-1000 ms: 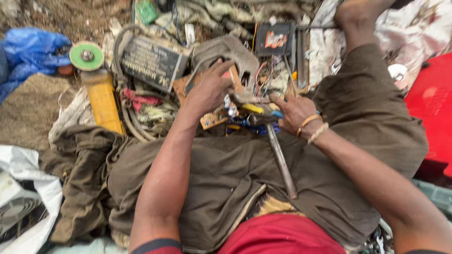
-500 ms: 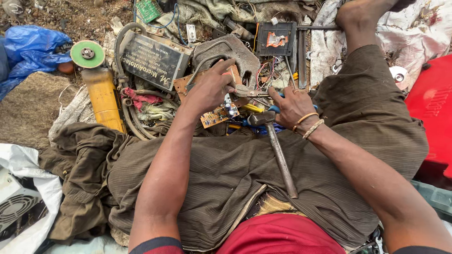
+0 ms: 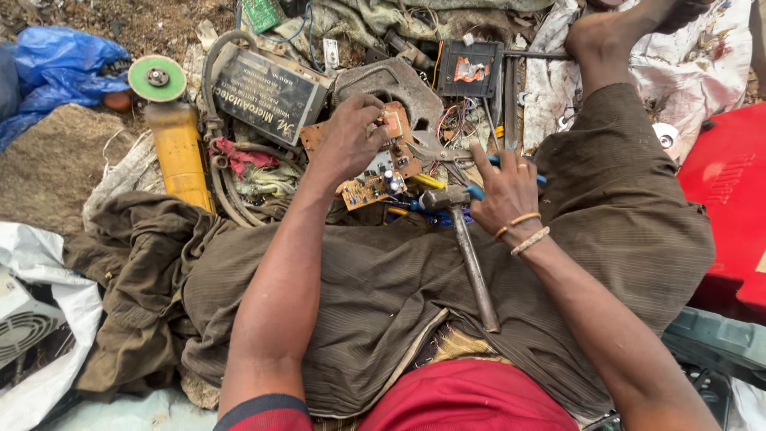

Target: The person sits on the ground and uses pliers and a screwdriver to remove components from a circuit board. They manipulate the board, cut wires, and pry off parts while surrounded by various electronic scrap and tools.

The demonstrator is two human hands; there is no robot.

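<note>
My left hand grips a brown circuit board and holds it up over the scrap pile in front of my lap. My right hand is closed on blue-handled pliers whose metal jaws reach toward the board's right edge. A hammer lies across my brown trousers, its head just below the board and its handle pointing toward my waist. My right foot is stretched out at the upper right.
A yellow angle grinder with a green disc lies at the left beside a dark battery box. Around these lie a black power supply, cables, a blue plastic bag, a red container at the right and a white fan casing.
My left hand has lifted the circuit board up and away from my lap. My right hand has moved up with the pliers toward the board. The hammer stays on my trousers.
</note>
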